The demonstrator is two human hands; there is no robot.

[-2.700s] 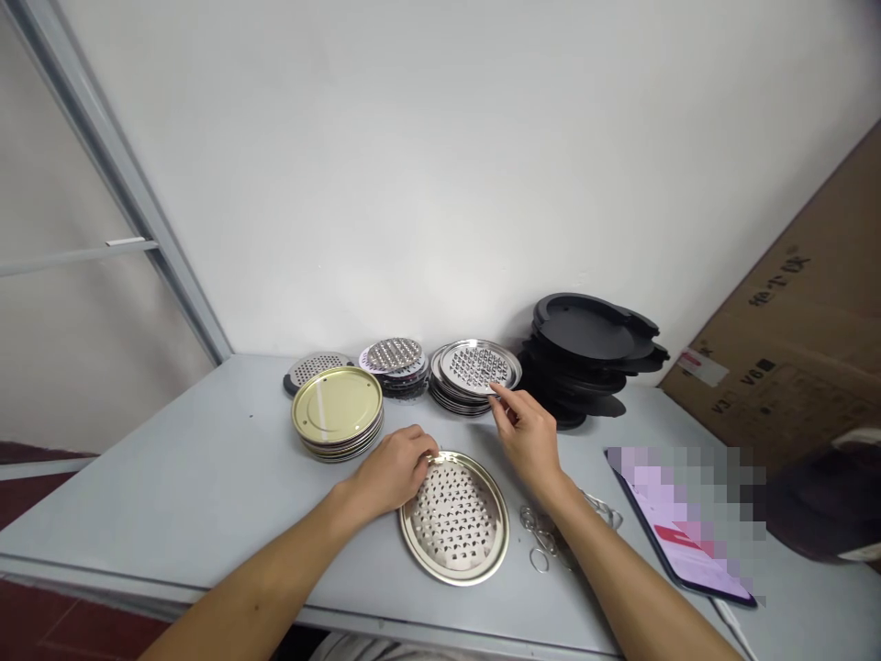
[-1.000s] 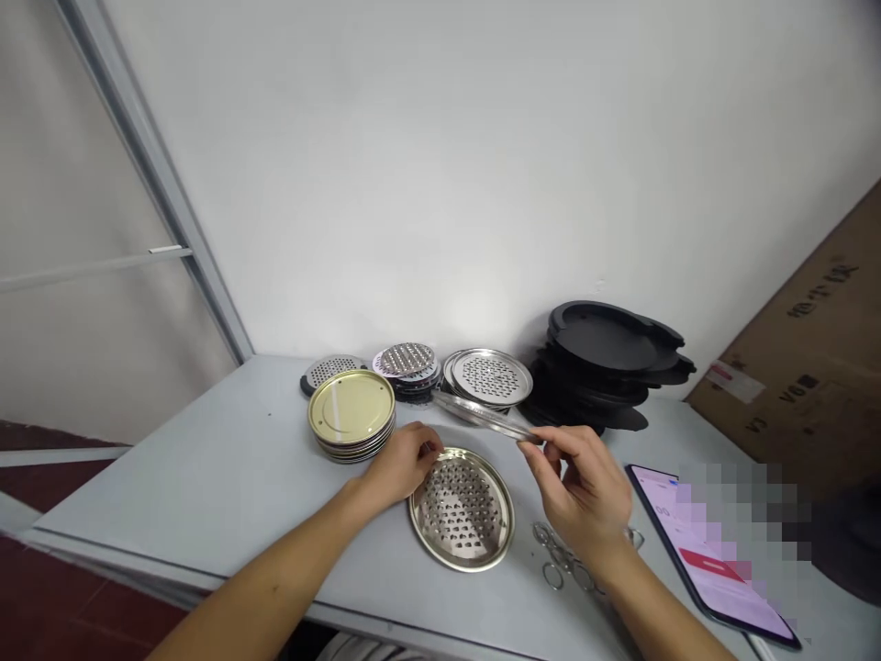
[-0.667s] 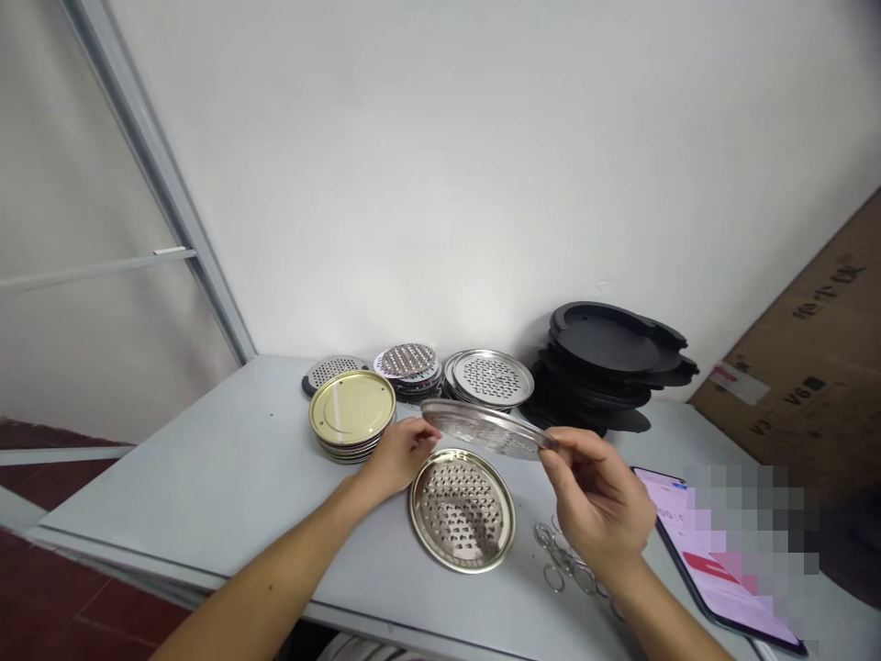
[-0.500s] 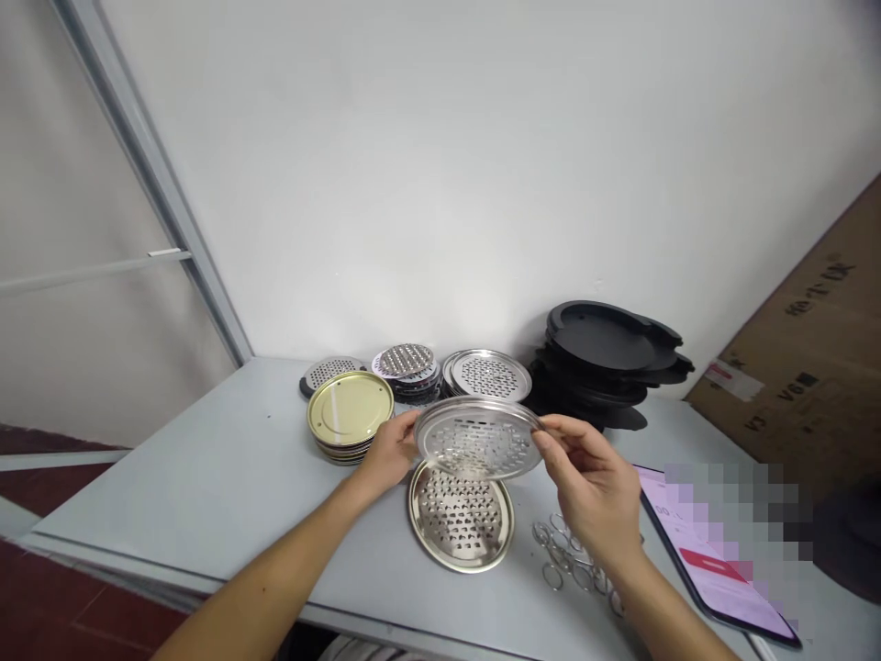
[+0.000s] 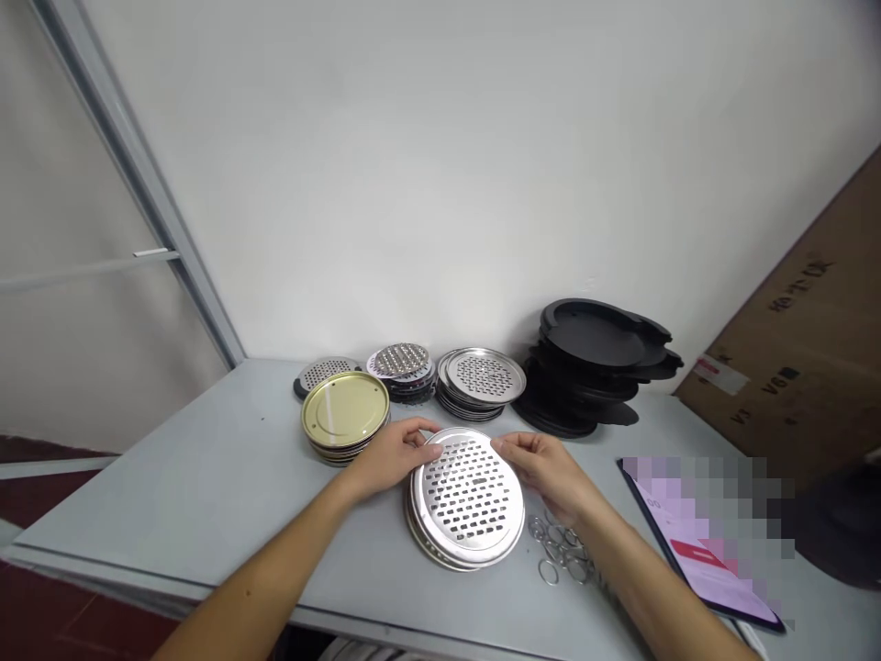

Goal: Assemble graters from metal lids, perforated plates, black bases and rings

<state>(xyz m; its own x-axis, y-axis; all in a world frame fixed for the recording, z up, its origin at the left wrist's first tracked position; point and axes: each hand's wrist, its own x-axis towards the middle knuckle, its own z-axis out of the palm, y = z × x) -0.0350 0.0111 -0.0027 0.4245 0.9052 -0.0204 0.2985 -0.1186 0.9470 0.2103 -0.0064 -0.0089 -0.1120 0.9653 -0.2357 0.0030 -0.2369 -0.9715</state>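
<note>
A silver perforated disc [image 5: 468,496] lies slightly askew on top of a second perforated disc [image 5: 430,549], whose rim shows beneath it near the table's front. My left hand [image 5: 389,454] grips the top disc's left edge. My right hand [image 5: 551,468] holds its right edge with the fingertips. Both hands sit low over the grey table [image 5: 206,477].
Behind stand a stack of gold lids [image 5: 342,413], a stack of perforated discs [image 5: 482,378], smaller perforated pieces [image 5: 399,363], and a pile of black lids [image 5: 592,363]. Loose metal rings [image 5: 557,551] and a phone [image 5: 695,542] lie at the right. A cardboard box [image 5: 798,321] leans far right.
My right hand took a perforated disc off the back stack, brought it forward and turned it over. Both hands lowered it onto the disc lying on the table.
</note>
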